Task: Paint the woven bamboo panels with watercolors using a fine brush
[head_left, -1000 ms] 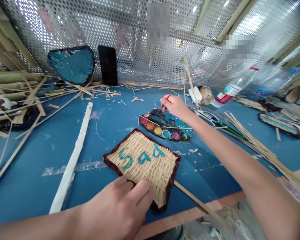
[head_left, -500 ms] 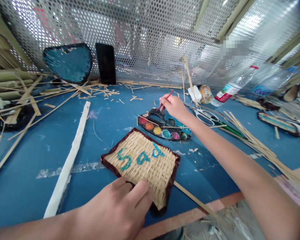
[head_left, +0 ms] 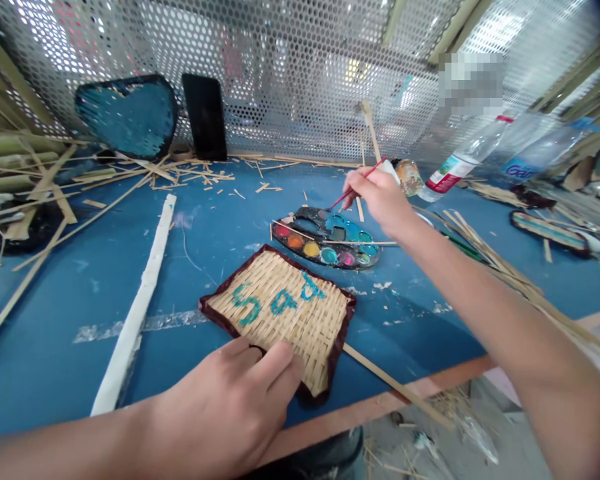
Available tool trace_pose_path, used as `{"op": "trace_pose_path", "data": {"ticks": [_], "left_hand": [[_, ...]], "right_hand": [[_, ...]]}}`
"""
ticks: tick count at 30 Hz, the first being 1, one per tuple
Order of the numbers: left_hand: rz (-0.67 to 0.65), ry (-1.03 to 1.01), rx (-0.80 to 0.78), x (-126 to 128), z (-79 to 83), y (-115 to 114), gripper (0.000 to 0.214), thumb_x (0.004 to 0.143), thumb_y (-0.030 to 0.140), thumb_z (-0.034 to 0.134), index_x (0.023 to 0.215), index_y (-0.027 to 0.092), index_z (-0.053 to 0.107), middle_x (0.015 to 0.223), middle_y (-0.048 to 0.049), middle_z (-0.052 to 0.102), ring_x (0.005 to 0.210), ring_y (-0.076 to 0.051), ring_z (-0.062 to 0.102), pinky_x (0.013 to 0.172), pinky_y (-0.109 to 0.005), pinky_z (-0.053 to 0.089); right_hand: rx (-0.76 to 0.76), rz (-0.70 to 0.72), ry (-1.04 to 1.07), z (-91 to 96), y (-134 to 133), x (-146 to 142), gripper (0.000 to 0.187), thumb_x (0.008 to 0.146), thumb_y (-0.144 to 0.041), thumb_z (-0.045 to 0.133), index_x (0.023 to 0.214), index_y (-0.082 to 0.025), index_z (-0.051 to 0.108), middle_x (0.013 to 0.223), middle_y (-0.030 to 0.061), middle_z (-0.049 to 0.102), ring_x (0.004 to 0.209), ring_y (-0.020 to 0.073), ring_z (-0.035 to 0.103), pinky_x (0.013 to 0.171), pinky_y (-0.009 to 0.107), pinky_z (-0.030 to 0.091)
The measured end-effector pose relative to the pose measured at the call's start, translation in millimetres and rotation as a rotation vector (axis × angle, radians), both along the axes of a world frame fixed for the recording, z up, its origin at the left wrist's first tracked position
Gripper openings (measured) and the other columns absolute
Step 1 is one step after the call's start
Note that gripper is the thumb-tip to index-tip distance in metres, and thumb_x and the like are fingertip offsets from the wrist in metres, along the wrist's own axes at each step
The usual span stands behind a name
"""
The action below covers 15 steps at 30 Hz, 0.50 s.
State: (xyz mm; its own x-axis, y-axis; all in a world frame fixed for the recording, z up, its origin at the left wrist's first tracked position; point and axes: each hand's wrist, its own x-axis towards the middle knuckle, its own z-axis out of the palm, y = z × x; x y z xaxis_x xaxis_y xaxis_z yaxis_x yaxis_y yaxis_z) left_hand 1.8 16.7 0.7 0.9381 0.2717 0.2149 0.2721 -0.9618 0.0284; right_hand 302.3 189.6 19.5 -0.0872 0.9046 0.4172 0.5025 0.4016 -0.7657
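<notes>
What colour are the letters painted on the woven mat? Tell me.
Teal letters on the tan woven mat, clearest in the head view.

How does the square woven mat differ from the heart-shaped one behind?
The square mat lies flat under the left hand; the heart-shaped piece leans against the mesh. The mat is straw-coloured with teal letters; the heart is teal all over. Both look woven.

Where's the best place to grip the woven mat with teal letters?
Probably pinch the woven mat at its dark right-hand border, coming from the right. It lies flat on the table, and the left hand presses on its near edge.
</notes>
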Motion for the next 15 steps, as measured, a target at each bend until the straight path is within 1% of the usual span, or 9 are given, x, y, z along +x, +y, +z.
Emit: {"op": "trace_pose_path", "data": {"ticks": [2,4,6,8,11,15], "left_hand": [[0.000,0.020,-0.004,-1,-1.6,0,0.014,0.090,0.014,0.048,0.080,0.017,0.059,0.088,-0.0048,0.059,0.070,-0.019,0.054,0.052,-0.036,0.036],[0.007,0.038,-0.010,-1,-3.0,0,0.013,0.090,0.014,0.048,0.085,0.017,0.060,0.091,-0.0047,0.059,0.070,-0.020,0.055,0.052,-0.038,0.038],[0.002,0.041,-0.013,-2,-3.8,0,0.014,0.090,0.015,0.047,0.086,0.017,0.060,0.091,-0.0045,0.059,0.069,-0.020,0.055,0.052,-0.039,0.038],[-0.006,0.034,-0.006,-2,-4.0,0,0.015,0.090,0.017,0.047,0.084,0.017,0.060,0.090,-0.0041,0.058,0.068,-0.019,0.055,0.050,-0.039,0.038],[0.005,0.030,0.016,-1,-3.7,0,0.015,0.090,0.018,0.048,0.085,0.016,0.061,0.089,-0.0039,0.058,0.066,-0.018,0.054,0.050,-0.038,0.038],[0.006,0.024,0.025,-1,-3.9,0,0.015,0.089,0.016,0.048,0.086,0.016,0.063,0.092,-0.0050,0.060,0.064,-0.017,0.053,0.051,-0.038,0.039]], "right_hand": [[0.009,0.045,-0.030,7.8,-33,3,0.035,0.093,-0.048,0.052,0.071,-0.022,0.057,0.061,0.0004,0.058,0.057,0.0147,0.059,0.062,0.031,0.048],[-0.013,0.096,-0.104,10.9,-69,1,0.032,0.095,-0.045,0.050,0.074,-0.022,0.058,0.065,0.0007,0.060,0.059,0.0150,0.060,0.063,0.032,0.047],[-0.003,0.166,-0.233,9.4,-98,-2,0.029,0.097,-0.040,0.047,0.077,-0.023,0.060,0.067,0.0010,0.062,0.064,0.0163,0.060,0.068,0.035,0.045],[0.037,0.235,-0.346,4.7,-118,-6,0.027,0.098,-0.033,0.044,0.078,-0.023,0.059,0.068,0.0004,0.064,0.069,0.0172,0.060,0.076,0.037,0.042],[0.071,0.287,-0.412,-4.5,-128,-10,0.025,0.098,-0.027,0.043,0.078,-0.024,0.057,0.070,-0.0012,0.065,0.072,0.0171,0.059,0.084,0.039,0.036],[0.083,0.319,-0.454,-13.4,-125,-13,0.021,0.097,-0.023,0.044,0.080,-0.023,0.056,0.070,-0.0023,0.064,0.071,0.0158,0.056,0.081,0.037,0.034]]}}
